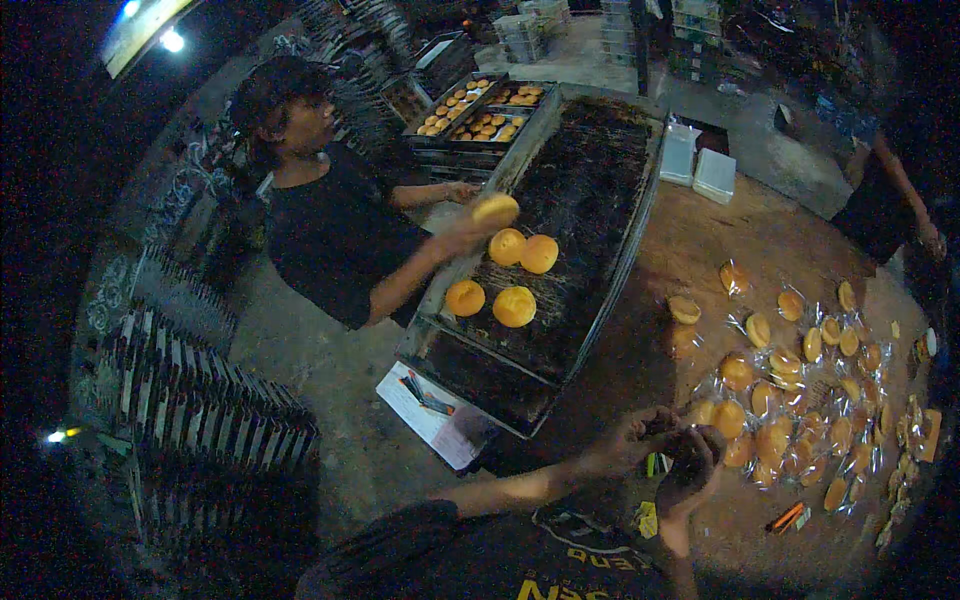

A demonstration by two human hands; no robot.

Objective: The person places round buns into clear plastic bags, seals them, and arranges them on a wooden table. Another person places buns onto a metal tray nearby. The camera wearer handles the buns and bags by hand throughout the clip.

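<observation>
My left hand (640,436) reaches in from the lower left, its fingers curled close to my other hand. Beside it my right hand (694,466) is bent and closed in shadow. Whatever either hand holds is too dark to make out. Right next to my hands, round golden buns (728,420) in clear plastic wrap lie on the brown table (715,245). Many more wrapped buns (790,440) spread to the right. Below my hands hangs a small yellow tag-like thing (647,518).
Across a dark metal tray (590,190) a co-worker (335,225) holds a bun (495,209); several bare buns (514,306) lie there. Bun trays (460,105), white boxes (714,174), a paper with pens (432,415), an orange cutter-like tool (788,517) and stacked racks (200,400) surround this. Another person (885,205) stands far right.
</observation>
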